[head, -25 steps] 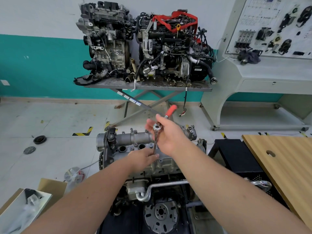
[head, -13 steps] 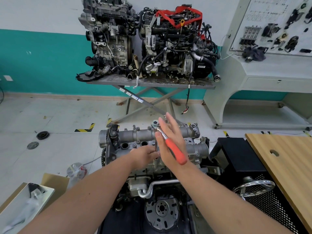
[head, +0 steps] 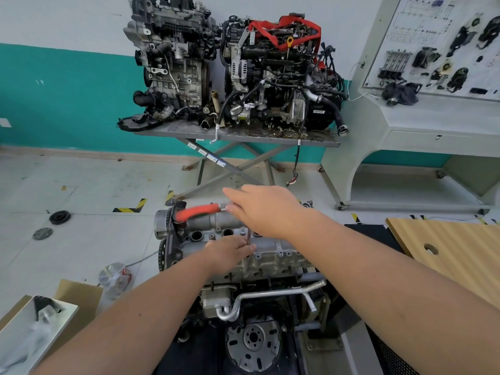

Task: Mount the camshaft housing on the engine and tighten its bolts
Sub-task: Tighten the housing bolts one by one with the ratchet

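The grey camshaft housing (head: pixel 213 223) sits on top of the engine (head: pixel 273 259), which stands on a stand in front of me. A ratchet with a red handle (head: pixel 196 212) lies level above the housing, its handle pointing left. A thin extension bar (head: pixel 249 237) runs down from the ratchet head to a bolt at the housing's near edge. My left hand (head: pixel 230 251) pinches the lower part of that bar. My right hand (head: pixel 266 209) lies over the ratchet head with fingers stretched out left; the head itself is hidden under it.
A wooden tabletop (head: pixel 446 247) stands at the right. Two other engines rest on a scissor table (head: pixel 238 135) behind. A cardboard box (head: pixel 40 320) is at lower left, pulleys (head: pixel 59 217) lie on the floor, and a display console (head: pixel 433 112) stands at far right.
The red handle has swung round from pointing toward me and to the right to pointing left. My right hand moved up and right over the ratchet head. My left hand stayed on the bar.
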Demonstrator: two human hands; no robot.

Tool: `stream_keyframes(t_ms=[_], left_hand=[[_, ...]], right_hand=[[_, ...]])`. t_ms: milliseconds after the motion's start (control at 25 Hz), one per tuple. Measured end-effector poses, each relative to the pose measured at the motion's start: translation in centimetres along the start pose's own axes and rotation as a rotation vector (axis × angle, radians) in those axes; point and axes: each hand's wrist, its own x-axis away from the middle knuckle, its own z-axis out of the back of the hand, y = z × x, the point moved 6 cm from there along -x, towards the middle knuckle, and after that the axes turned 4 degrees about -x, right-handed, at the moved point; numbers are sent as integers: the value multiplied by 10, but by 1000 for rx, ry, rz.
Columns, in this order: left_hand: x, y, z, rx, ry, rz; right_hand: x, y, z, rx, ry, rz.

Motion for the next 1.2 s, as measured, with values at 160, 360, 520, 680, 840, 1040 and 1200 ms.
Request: stream_keyframes(t_ms=[160,360,520,680,840,1040,1200], left_hand=[[1,0,-1,67,-16,19],[12,8,27,591,-94,-45],[23,29,73,1098,0,-239],[25,71,102,903,59,-170],[11,105,109,49,302,-101],[8,135,95,-748,387,-189],[36,141,83,-978,735,-479]], right_hand=[[-6,14,-2,-514,5,-307],[3,18,-22,-1249,14,-645],[8,24,-42,-1651,169,-880],[9,19,-54,-2044,345,-822],[22,30,-80,-2023,412,-904],[40,61,-98,-672,86,-609],[55,70,-141,-226,-432,-516]])
